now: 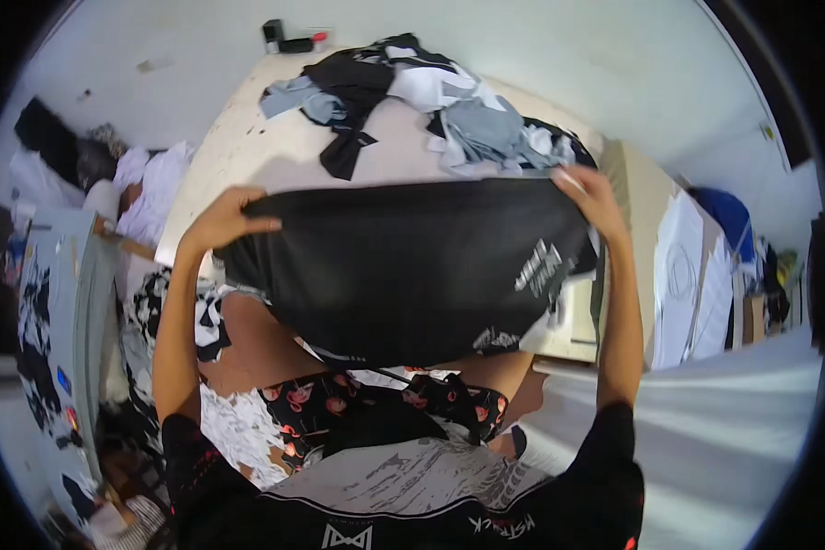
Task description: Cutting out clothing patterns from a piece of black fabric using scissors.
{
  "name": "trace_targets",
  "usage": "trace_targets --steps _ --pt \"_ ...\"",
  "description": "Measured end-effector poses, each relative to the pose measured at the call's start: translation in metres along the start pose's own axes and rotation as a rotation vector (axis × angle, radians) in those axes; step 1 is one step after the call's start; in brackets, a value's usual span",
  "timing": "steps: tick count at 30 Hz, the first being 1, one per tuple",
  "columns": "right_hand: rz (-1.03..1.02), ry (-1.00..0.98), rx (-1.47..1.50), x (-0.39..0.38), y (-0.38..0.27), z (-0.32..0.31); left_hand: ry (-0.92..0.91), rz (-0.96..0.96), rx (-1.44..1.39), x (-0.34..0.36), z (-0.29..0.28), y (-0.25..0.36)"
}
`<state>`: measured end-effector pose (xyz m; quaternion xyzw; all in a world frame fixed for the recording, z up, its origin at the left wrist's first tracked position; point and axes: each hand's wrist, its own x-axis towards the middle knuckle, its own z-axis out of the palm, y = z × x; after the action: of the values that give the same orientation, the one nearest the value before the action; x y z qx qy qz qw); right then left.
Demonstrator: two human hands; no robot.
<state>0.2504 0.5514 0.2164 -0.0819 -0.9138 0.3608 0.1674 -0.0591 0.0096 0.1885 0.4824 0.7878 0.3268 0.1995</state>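
A black piece of fabric [403, 257] with pale printing on its right side is stretched wide between my hands, over my lap and the near part of the pale tabletop. My left hand [238, 220] pinches its upper left corner, and my right hand [588, 197] grips the upper right corner, thumb on top. Behind the fabric, a loose heap of black [353, 87], grey [477, 133] and white [422, 87] cloth pieces lies across the back of the pale table [202, 174].
Small black and red items [298, 44] sit at the back edge. At left, a grey work surface [69, 302] holds dark scraps, with white fabric piles [147, 183] behind. Scraps [229, 422] litter the floor. White sheets [678, 284] and a blue object [724, 220] are at right.
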Motion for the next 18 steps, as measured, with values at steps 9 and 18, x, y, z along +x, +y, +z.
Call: trace_targets --steps 9,18 --pt "-0.255 0.472 -0.511 0.033 0.027 0.131 0.659 0.041 0.66 0.107 0.115 -0.044" --pt "0.107 0.094 -0.7 -0.129 0.089 0.233 0.47 -0.422 0.703 0.05 0.217 -0.13"
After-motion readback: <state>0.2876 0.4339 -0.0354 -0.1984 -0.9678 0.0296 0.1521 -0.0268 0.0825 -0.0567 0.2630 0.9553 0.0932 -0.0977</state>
